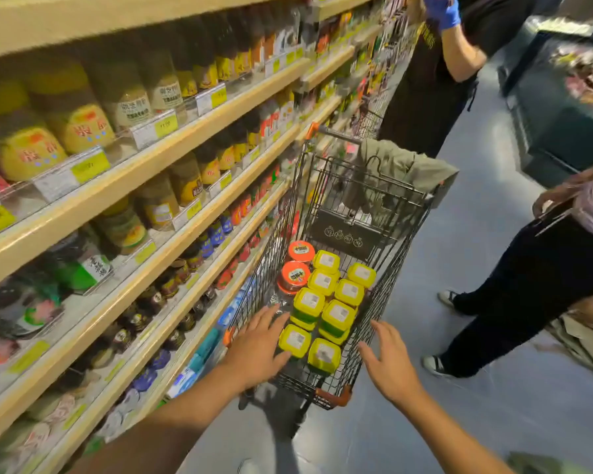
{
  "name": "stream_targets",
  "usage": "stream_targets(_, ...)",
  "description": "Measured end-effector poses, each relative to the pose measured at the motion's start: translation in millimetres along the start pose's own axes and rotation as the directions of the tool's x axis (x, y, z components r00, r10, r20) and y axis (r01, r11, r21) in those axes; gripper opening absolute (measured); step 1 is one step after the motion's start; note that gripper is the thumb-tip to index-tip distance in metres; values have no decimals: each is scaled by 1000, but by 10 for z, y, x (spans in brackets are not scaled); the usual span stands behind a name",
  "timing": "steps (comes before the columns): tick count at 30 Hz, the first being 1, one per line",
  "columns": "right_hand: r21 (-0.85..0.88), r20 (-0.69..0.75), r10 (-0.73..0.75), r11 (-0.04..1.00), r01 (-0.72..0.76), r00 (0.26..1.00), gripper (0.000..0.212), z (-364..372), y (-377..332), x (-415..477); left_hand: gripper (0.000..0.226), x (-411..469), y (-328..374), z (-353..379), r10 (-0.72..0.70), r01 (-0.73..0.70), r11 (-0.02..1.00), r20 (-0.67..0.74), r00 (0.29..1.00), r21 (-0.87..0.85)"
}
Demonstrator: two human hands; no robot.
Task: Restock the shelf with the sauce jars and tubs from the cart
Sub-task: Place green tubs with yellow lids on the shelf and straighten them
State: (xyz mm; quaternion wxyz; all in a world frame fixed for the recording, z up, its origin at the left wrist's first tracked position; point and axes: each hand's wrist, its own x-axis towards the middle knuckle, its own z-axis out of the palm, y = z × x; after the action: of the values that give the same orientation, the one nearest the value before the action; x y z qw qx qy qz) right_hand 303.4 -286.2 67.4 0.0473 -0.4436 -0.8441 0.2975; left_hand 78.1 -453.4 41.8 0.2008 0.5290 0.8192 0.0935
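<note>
A black wire cart [394, 268] stands in the aisle beside the shelving. Inside it sit several yellow-lidded green tubs [338, 314] and two orange-lidded jars [293, 277]. My left hand [257, 350] is spread with straight fingers over the cart's near left corner, next to the nearest yellow tub [294, 341]. My right hand [392, 364] hovers spread by the cart's near right edge. Neither hand holds anything. The wooden shelf unit [144, 172] on the left carries rows of sauce jars and bottles.
A grey-green jacket [397, 169] hangs over the cart's far end. One person in black with a blue glove [442, 10] stands behind the cart. Another person in dark trousers [528, 289] stands to the right. A chilled display case [562, 107] lines the far right.
</note>
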Motion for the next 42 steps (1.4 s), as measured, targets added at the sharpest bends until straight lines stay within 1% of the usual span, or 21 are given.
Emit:
stream_targets(1,-5,5,15,1000,-15,1000,61,-11,31,91,81,127,-3,5,-9,9,1000,19,1000,1)
stream_targets(4,-35,37,-5,999,7,999,62,-27,116,399,82,523,-35,57,-32,34,999,56,998,-24)
stream_targets(8,-71,96,-16,997,23,995,62,-41,262,914,75,1060,-66,214,-58,63,996,81,995,-67)
stream_targets(11,-86,170,-52,994,68,984,61,-17,340,1339,76,1438,-56,374,-108,112,993,92,990,-38)
stream_targets(14,-98,283,-86,988,118,955,62,74,474,1821,81,1840,-37,579,-182,185,983,130,975,-10)
stream_targets(17,-126,384,-116,976,176,916,65,142,625,2272,93,2216,-22,773,-326,336,942,192,926,-20)
stream_targets(20,-143,465,-112,969,200,878,68,210,793,2654,93,2580,1,1068,-473,490,870,199,858,-45)
stream_targets(22,-168,496,-106,962,215,862,70,257,877,2852,103,2830,-98,1511,-565,600,789,229,793,-129)
stream_targets(24,-173,528,-82,964,202,845,70,323,935,3002,118,3039,-166,1823,-599,648,732,254,760,-211)
stream_targets(25,-171,547,-69,966,192,835,69,346,942,3045,119,3097,-145,1812,-607,668,704,284,742,-240)
stream_targets(28,-110,554,-117,971,211,824,63,449,1018,3154,114,3218,-6,1516,-619,704,648,336,710,-292)
stream_targets(29,-89,564,-135,971,222,815,63,500,1065,3183,115,3246,5,1494,-632,728,610,362,685,-313)
stream_targets(31,-91,577,-160,962,257,801,64,559,1100,3252,117,3307,-20,1615,-633,783,532,462,621,-323)
stream_targets(32,-88,591,-163,961,264,790,66,586,1117,3278,120,3319,-21,1670,-629,790,529,482,611,-310)
stream_targets(35,-107,628,-154,954,280,763,69,684,1177,3347,126,3321,-91,1785,-609,764,585,475,635,-271)
stream_targets(37,-139,662,-138,944,301,737,72,731,1197,3396,130,3323,-208,1771,-595,750,605,473,649,-268)
stream_targets(38,-163,681,-127,934,318,721,74,756,1206,3424,132,3325,-285,1771,-589,752,601,486,645,-269)
stream_targets(40,-204,719,-136,896,394,682,76,802,1212,3481,137,3331,-438,1788,-568,752,595,515,643,-283)
stream_targets(42,-237,764,-171,822,517,622,80,872,1221,3536,138,3316,-515,1819,-547,736,598,510,664,-317)
